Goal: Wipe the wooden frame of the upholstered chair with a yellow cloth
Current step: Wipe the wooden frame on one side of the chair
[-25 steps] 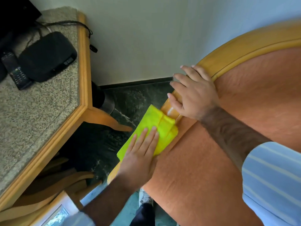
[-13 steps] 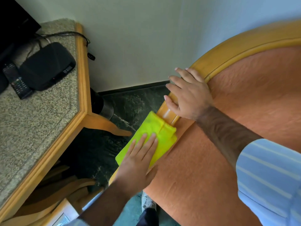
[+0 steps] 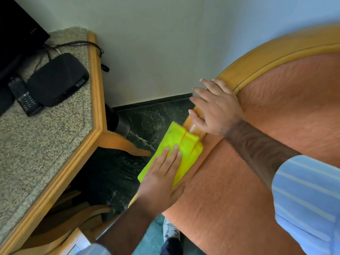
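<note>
The upholstered chair has orange fabric (image 3: 266, 162) and a curved light wooden frame (image 3: 257, 65) running from upper right down to the centre. A folded yellow cloth (image 3: 176, 142) lies over the frame's left edge. My left hand (image 3: 161, 177) presses flat on the cloth's lower part, fingers together and extended. My right hand (image 3: 215, 107) rests on the frame just above the cloth, fingers draped over the outer edge and gripping it. The frame under the cloth and both hands is hidden.
A wood-trimmed granite-top table (image 3: 55, 144) stands at left, close to the chair, holding a black box (image 3: 57, 80), a remote (image 3: 24, 96) and cables. A white wall is behind. Dark green floor (image 3: 143, 118) shows between table and chair.
The view has shifted a little; my left hand and the cloth slid slightly down along the frame. My right hand keeps its hold on the frame.
</note>
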The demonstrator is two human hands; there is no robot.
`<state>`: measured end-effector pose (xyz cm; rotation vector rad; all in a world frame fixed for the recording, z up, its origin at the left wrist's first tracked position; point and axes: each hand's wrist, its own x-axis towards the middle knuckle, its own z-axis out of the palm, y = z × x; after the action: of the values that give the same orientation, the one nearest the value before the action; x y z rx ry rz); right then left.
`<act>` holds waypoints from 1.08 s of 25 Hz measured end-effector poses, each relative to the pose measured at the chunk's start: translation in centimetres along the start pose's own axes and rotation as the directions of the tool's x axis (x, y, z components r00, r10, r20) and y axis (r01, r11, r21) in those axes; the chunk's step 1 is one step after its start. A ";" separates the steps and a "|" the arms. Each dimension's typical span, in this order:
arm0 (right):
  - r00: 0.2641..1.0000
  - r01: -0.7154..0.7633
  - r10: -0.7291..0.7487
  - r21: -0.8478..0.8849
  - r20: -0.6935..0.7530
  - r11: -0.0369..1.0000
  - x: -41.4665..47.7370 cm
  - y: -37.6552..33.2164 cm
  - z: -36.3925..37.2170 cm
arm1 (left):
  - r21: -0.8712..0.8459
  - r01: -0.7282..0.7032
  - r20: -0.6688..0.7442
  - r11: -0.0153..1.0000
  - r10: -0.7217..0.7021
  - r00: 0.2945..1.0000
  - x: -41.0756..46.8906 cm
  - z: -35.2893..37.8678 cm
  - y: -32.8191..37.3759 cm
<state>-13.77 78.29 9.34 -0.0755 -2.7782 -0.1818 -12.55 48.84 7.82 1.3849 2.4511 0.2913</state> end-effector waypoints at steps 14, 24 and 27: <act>1.000 -0.001 0.001 0.016 0.001 1.000 0.1 0.0 -0.3 | 0.084 0.126 0.054 0.988 -0.131 0.990 -0.3 0.7 1.9; 0.520 -0.713 0.822 0.648 0.233 0.267 -3.7 -7.3 -6.1 | -0.573 0.539 0.100 0.617 -0.601 0.793 0.2 -2.9 -2.8; 0.307 -0.856 0.638 0.498 0.707 -0.141 -5.5 -11.2 -5.8 | -0.550 0.652 0.328 0.522 -0.584 0.743 -0.2 -2.6 -4.6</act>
<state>-7.50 66.23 11.48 -1.5359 -2.0342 1.6433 -17.08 46.29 8.76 0.1801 2.2357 0.7583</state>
